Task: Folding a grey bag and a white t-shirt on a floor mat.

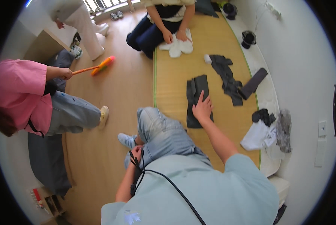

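Observation:
My right hand [203,108] lies flat on a folded dark grey garment [196,86], its fingers spread and holding nothing. The garment makes a long flat strip on the woven mat [168,90]; what kind it is cannot be told. My left hand [137,153] rests by my thigh on the blue jeans, partly behind black cables [142,162], so its grip is unclear. Past the folded garment, to the right, another dark grey garment [226,77] is spread out crumpled. A rolled dark cloth [253,83] touches its end, and a small white roll [207,58] sits at its top.
Across the mat a kneeling person handles a white garment [176,48]. At left, a person in pink holds an orange-handled duster [100,67]; another stands behind. White cloth [258,134], a black bundle [263,117] and a grey plastic bag [284,131] lie by the right wall.

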